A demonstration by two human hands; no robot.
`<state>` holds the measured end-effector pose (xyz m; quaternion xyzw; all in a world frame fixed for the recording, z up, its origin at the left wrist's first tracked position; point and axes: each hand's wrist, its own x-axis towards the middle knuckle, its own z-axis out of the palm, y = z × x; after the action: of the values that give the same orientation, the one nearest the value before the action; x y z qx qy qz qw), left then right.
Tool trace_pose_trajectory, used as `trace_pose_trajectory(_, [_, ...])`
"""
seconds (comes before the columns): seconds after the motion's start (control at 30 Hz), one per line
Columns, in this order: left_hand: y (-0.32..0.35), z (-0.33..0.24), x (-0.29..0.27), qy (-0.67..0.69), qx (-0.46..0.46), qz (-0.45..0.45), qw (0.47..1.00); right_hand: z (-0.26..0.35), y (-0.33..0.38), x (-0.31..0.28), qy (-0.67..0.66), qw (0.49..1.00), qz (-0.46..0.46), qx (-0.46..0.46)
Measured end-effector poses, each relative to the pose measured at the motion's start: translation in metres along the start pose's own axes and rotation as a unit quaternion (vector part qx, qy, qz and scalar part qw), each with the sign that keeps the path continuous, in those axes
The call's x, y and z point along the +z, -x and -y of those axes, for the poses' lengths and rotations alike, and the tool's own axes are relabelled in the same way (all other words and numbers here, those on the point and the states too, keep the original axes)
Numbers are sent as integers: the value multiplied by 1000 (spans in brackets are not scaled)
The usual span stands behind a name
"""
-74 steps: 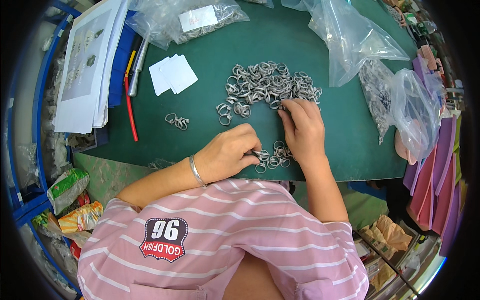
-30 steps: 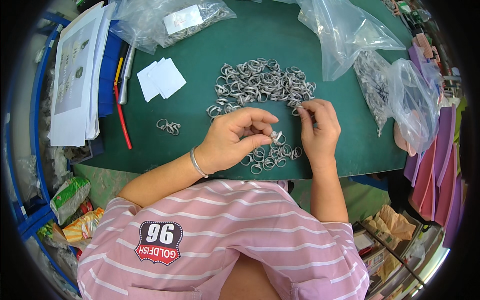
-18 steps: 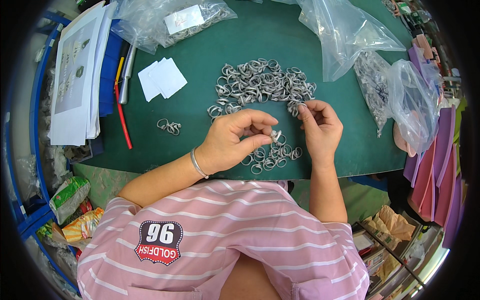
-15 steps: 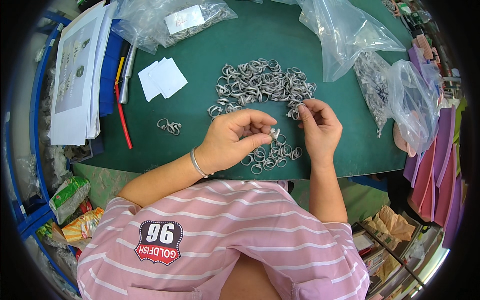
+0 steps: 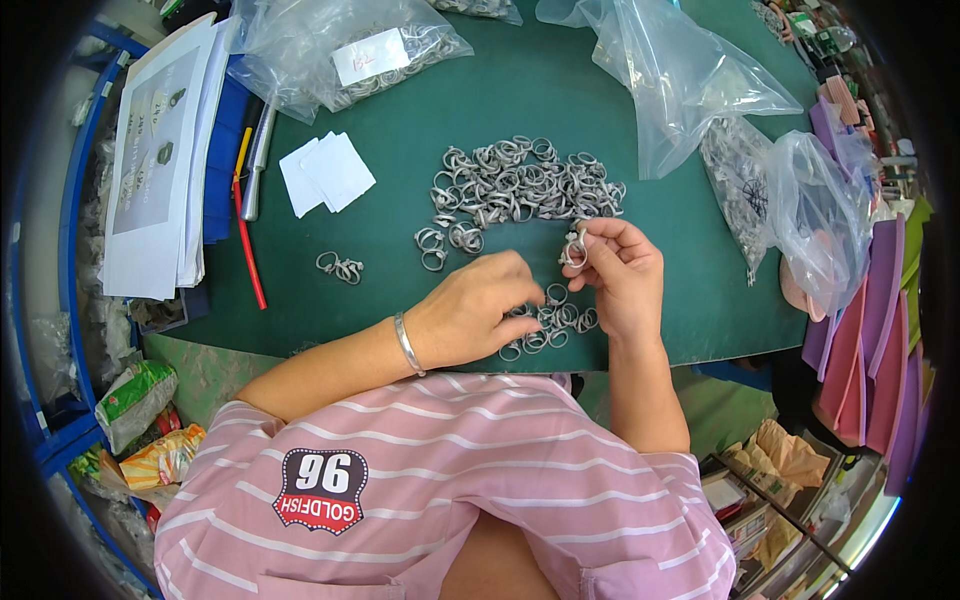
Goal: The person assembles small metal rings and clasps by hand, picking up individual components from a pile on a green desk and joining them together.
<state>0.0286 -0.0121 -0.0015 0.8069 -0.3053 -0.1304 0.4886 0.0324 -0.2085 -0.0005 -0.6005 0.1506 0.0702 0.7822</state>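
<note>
Right hand (image 5: 622, 275) pinches one ring (image 5: 574, 250) just near of the far ring heap (image 5: 525, 185). Left hand (image 5: 478, 310) rests curled on the near rings (image 5: 550, 325), grip unclear. Step: sorting; next, set ring down precisely

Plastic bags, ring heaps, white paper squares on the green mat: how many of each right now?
Plastic bags: 3, one with a label, one clear, one at the right edge
Ring heaps: 3, big, small, near heap
White paper squares: 2
Total: 8
</note>
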Motion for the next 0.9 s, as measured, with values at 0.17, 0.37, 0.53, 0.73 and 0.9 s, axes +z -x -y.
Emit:
trace_pose_trajectory(0.17, [-16, -1, 2, 415, -156, -49, 895, -10, 12, 7, -12, 997, 30, -64])
trace_pose_trajectory(0.37, [-13, -5, -2, 439, -152, -80, 882, -14, 19, 8, 16, 983, 48, -176])
trace_pose_trajectory(0.53, [-7, -5, 4, 391, -106, -157, 901, -16, 21, 3, 31, 973, 93, -208])
trace_pose_trajectory(0.73, [-3, -7, -4, 205, -22, -171, 963, -19, 24, -1, 23, 971, 131, -199])
trace_pose_trajectory(0.9, [-3, -9, -4, 99, 45, -200, 974, -21, 22, -5, 48, 953, 178, -240])
